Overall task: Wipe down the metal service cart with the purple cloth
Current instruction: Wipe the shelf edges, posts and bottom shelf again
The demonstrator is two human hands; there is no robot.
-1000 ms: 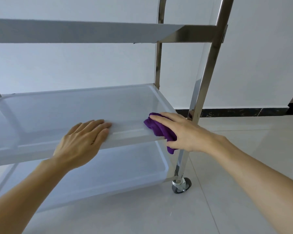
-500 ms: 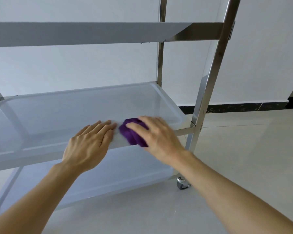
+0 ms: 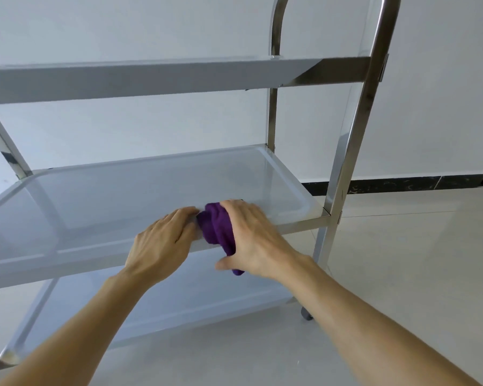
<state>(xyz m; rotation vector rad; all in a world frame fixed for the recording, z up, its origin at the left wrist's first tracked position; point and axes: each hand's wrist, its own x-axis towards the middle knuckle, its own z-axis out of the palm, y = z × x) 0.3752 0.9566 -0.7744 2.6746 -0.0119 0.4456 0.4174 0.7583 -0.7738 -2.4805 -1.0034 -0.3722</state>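
At the far left a slanted cart leg (image 3: 7,146) is running up from the middle shelf (image 3: 101,196) toward the top shelf (image 3: 123,79), and the bottom shelf (image 3: 162,302) is showing below, all part of the metal cart (image 3: 354,151). Moving right, the left hand (image 3: 162,240) is lying palm down on the front rim of the middle shelf, its fingers stretched fairly straight across the edge and gripping nothing, the fingertips (image 3: 190,211) pointing toward the cloth and sitting just beside it. Next comes the cloth (image 3: 215,229), a bunched purple wad sitting on the front edge of the middle shelf, roughly midway along it, with a tail of it hanging down over the rim. The right hand (image 3: 251,238) is covering the cloth from the right and above, its fingers curling over the wad and its thumb (image 3: 223,264) reaching under the shelf edge, so that it is holding the cloth against the rim. Farther right, the front right post (image 3: 343,174) is rising past the shelf corner, a rear post (image 3: 271,118) is standing behind it, and a caster (image 3: 306,313) is resting on the pale tiled floor (image 3: 402,260). A white wall (image 3: 441,93) with a dark baseboard (image 3: 402,183) is filling the background.
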